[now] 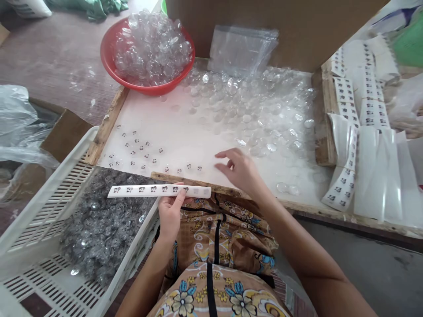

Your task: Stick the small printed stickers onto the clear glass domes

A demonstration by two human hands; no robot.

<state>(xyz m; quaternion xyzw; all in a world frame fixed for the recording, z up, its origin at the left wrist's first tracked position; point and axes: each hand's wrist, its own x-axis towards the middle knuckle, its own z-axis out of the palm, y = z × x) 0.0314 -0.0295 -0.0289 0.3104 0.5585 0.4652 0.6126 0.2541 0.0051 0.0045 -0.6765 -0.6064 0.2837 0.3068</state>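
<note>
My left hand (pixel 171 213) pinches a white sticker strip (pixel 152 189) printed with small dark figures, its thumb on top, above the board's front edge. My right hand (pixel 236 169) hovers over the white board (pixel 185 136), thumb and forefinger apart, with nothing visible between them. To its upper right, many clear round discs (pixel 246 119) lie scattered and piled. Several discs with dark printed figures (pixel 147 156) are spread over the board's left part.
A red bowl (pixel 110 55) heaped with clear discs stands at the back left. The white basket (pixel 139 240) at the left holds many printed discs. More sticker strips (pixel 343 180) lie at the right beside a wooden rail (pixel 325 114). A cardboard box (pixel 291 35) stands behind.
</note>
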